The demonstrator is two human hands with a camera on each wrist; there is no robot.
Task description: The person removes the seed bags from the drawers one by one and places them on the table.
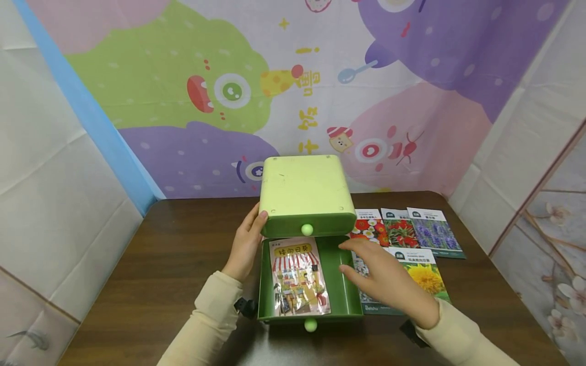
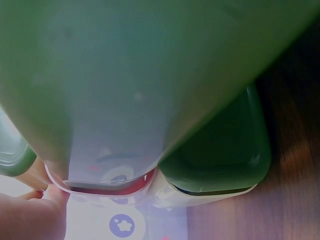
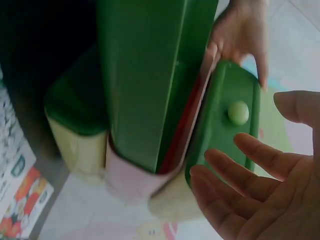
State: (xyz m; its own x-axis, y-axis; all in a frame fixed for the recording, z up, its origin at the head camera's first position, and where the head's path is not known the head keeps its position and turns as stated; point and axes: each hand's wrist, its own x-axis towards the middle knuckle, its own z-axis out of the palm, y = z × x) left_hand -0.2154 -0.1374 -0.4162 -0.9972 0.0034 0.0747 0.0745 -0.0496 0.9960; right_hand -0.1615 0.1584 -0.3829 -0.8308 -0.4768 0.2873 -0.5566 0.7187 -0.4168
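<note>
A stack of small drawers stands on the table, with a pale green top unit (image 1: 306, 185) and a shut green drawer front (image 1: 284, 226) in it. Below, a green drawer (image 1: 339, 290) is pulled out and holds a seed packet (image 1: 299, 279) printed with a striped awning. My left hand (image 1: 244, 244) rests against the stack's left side, fingers touching the pink-edged middle unit (image 2: 110, 192). Over the pulled-out drawer's right edge hovers my right hand (image 1: 384, 274), fingers spread, holding nothing. The right wrist view shows its palm beside the round knob (image 3: 238, 113).
To the right of the stack lie several flower seed packets, including one with purple flowers (image 1: 435, 234) and one with a yellow bloom (image 1: 423, 277). A bottom drawer (image 2: 225, 145) juts from a pale unit below. A cartoon cloth (image 1: 206, 101) hangs behind the brown table (image 1: 151, 274).
</note>
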